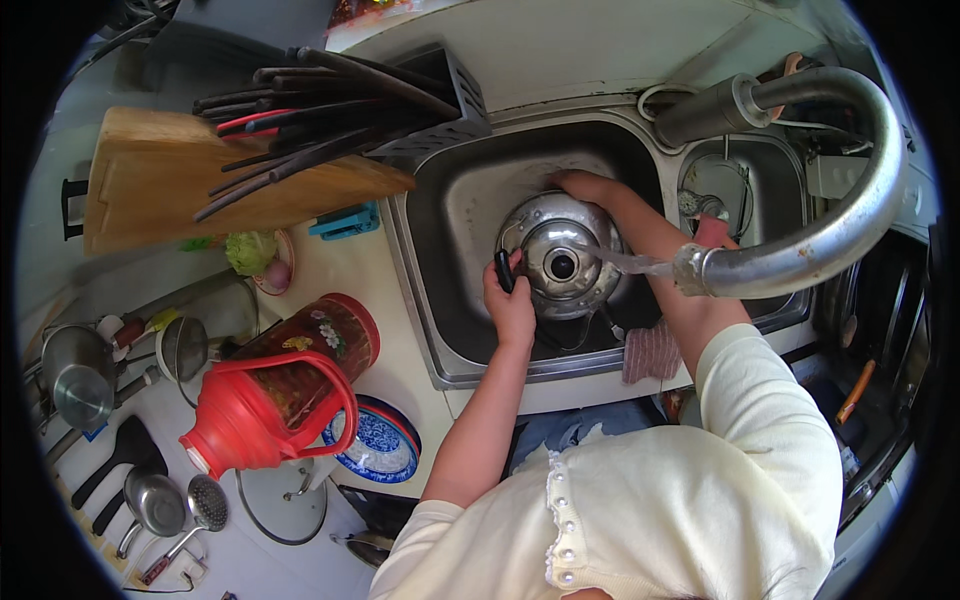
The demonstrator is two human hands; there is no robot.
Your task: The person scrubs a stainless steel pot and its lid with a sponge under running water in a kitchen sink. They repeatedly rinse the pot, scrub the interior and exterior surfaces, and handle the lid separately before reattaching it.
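Observation:
A round stainless steel kettle (570,292) sits in the large basin of the sink (465,202), its top facing me and a dark round spot at its centre. My left hand (511,311) is closed around the black grip (503,271) of its handle, at the kettle's left side. At the far side, my right hand (581,184) rests against the kettle's rim; its fingertips are partly hidden. Water (634,261) runs from the curved metal faucet (810,270) onto the kettle top.
Left of the sink stand a chopstick holder (469,97), a wooden cutting board (150,184), a red thermos flask (300,375) and blue-and-white plates (375,446). A striped cloth (651,352) hangs over the front rim. A smaller basin (784,180) lies right.

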